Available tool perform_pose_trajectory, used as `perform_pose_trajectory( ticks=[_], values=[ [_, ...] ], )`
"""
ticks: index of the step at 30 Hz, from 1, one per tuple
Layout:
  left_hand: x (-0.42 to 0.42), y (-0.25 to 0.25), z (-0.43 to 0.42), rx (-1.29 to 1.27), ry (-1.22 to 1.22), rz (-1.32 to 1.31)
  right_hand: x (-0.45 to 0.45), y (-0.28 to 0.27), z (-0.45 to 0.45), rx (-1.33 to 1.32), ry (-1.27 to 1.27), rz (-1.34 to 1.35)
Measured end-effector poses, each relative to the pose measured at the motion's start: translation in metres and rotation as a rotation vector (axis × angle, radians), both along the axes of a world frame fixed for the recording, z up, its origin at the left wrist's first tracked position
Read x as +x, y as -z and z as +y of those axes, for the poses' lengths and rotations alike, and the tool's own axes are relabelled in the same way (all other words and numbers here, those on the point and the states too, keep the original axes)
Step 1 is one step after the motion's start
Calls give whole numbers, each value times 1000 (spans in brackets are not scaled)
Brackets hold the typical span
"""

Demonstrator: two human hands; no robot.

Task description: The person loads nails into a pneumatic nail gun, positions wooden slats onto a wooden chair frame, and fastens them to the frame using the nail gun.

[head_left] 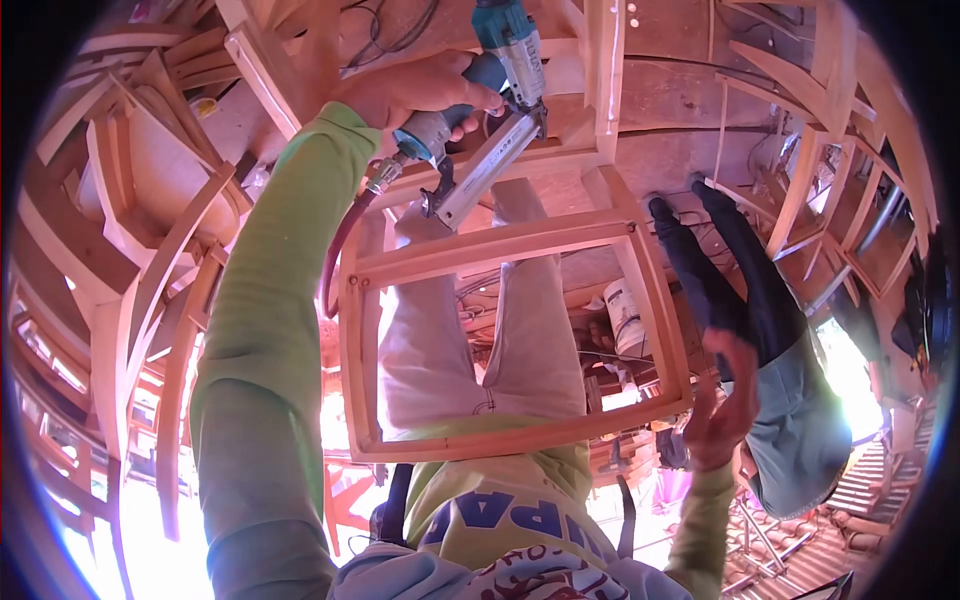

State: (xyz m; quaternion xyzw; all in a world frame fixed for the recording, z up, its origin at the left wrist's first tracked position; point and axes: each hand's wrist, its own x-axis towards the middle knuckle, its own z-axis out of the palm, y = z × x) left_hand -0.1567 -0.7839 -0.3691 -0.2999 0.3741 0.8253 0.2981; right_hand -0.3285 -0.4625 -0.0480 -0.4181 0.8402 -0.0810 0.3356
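Note:
My left hand (pixel 425 88) is wrapped around the handle of a teal and silver pneumatic nail gun (pixel 522 65). Its long magazine slants down toward a rectangular wooden frame (pixel 520 443), and a red air hose (pixel 338 240) hangs from the handle's fitting. The frame lies in front of my legs, its opening showing my light trousers. What supports it cannot be made out. Beside the frame's lower right corner, my right hand (pixel 722 405) is open, slightly blurred, with fingers apart and nothing visible in it. Whether it touches the wood is unclear.
Curved wooden chair parts (pixel 120 290) are piled at the left, and more wooden frames (pixel 800 190) stand at the right. Another person (pixel 790 400) in dark trousers is close on my right. A white bucket (pixel 625 315) shows through the frame opening.

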Motion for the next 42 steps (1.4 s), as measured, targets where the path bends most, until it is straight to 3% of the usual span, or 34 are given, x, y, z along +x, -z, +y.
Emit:
perform_pose_trajectory(
  ticks=[4,7,13,16,32,42],
  values=[
    [-15,12,9,16,34,-45,34,7,38,1,70,108],
    [-21,26,9,44,68,-38,45,24,53,54,385,25],
    [-34,27,8,45,94,-9,46,30,52,-54,226,287],
    [-35,35,8,60,115,-24,50,31,63,-52,305,350],
    [-62,52,3,134,233,-86,50,40,65,-68,368,258],
    [-73,31,-1,78,241,-127,50,39,63,-75,409,263]
  ],
)
